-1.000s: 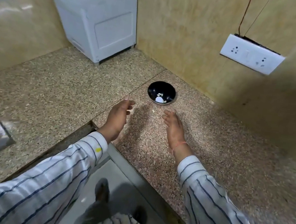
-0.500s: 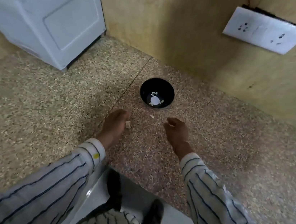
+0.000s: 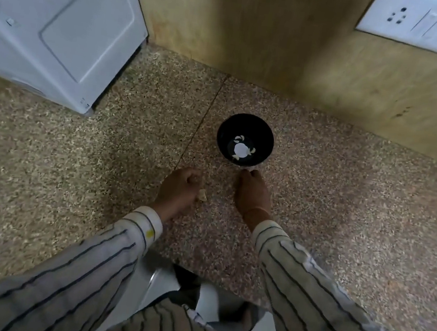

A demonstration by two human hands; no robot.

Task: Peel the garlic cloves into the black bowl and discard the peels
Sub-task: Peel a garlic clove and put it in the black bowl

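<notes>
Curling near one black bowl (image 3: 246, 130) — two hands: left (image 3: 178, 190) holds garlic clove (image 3: 202, 195), right (image 3: 253, 190) unclear.

Both hands (image 3: 178, 190) (image 3: 252, 194) curled, knuckles up

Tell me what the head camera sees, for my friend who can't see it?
Two hands hover over a speckled counter near a black bowl; the left hand is curled beside a garlic piece, the right hand reaches the bowl's rim.

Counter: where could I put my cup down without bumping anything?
Bare counter lies right of the black bowl, and between the bowl and the white box. Crowded: just before the bowl, by both hands and a garlic bit.
</notes>
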